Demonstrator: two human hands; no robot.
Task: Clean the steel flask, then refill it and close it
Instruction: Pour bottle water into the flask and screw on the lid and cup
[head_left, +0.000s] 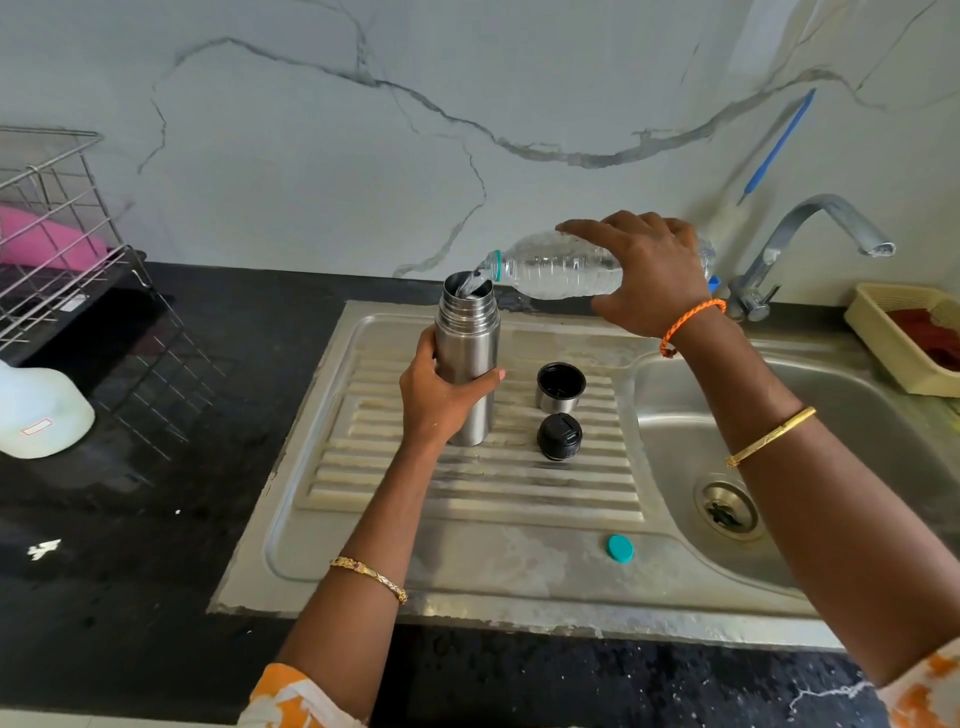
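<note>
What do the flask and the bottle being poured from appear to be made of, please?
Flask: apparently brushed stainless steel, with a dull grey sheen and soft reflections. Bottle: seemingly thin clear plastic, see-through with ribbed walls and a teal neck ring.

Pale marble-veined wall (363, 156) behind a black countertop (104, 545) — evenly daylit — with a wire rack (57, 218) at left.

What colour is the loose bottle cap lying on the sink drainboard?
Teal, seen in the head view: the cap lies near the drainboard's front edge.
</note>
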